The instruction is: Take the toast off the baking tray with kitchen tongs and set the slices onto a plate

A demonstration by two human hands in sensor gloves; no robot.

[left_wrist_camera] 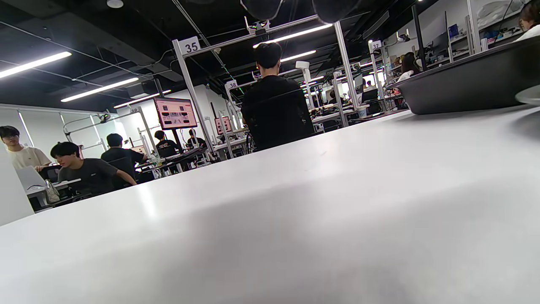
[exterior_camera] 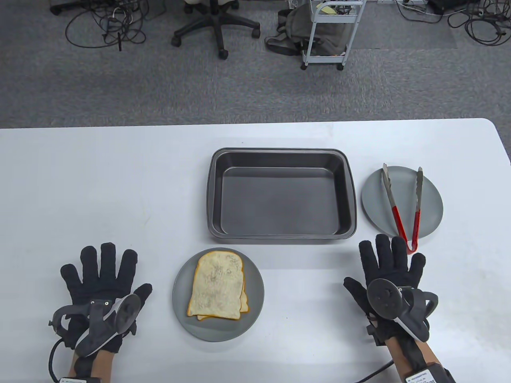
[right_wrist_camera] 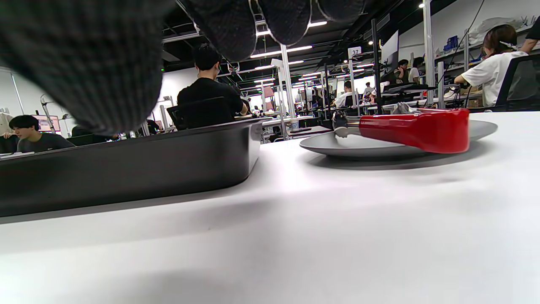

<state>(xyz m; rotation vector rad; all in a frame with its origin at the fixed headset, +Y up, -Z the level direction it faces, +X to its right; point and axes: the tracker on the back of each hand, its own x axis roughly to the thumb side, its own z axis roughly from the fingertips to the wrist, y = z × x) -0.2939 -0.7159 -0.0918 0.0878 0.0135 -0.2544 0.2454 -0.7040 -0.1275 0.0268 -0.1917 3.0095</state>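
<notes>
Stacked toast slices [exterior_camera: 218, 287] lie on a grey plate [exterior_camera: 255, 297] near the table's front. Behind it stands the dark baking tray [exterior_camera: 281, 194], its bottom bare, also seen as baking tray [right_wrist_camera: 126, 173] and baking tray [left_wrist_camera: 472, 80] in the wrist views. Red-handled tongs [exterior_camera: 405, 207] rest on a second grey plate [exterior_camera: 373, 199] at the right, seen close as tongs [right_wrist_camera: 415, 126] on the plate [right_wrist_camera: 337, 145]. My left hand [exterior_camera: 102, 275] lies flat on the table at the left, fingers spread. My right hand [exterior_camera: 389, 263] lies flat just in front of the tongs' handle end, holding nothing.
The white table [exterior_camera: 100, 179] ends at a far edge, with grey carpet, an office chair [exterior_camera: 217, 24] and a metal cart [exterior_camera: 331, 32] beyond. The wrist views show people at desks behind the table.
</notes>
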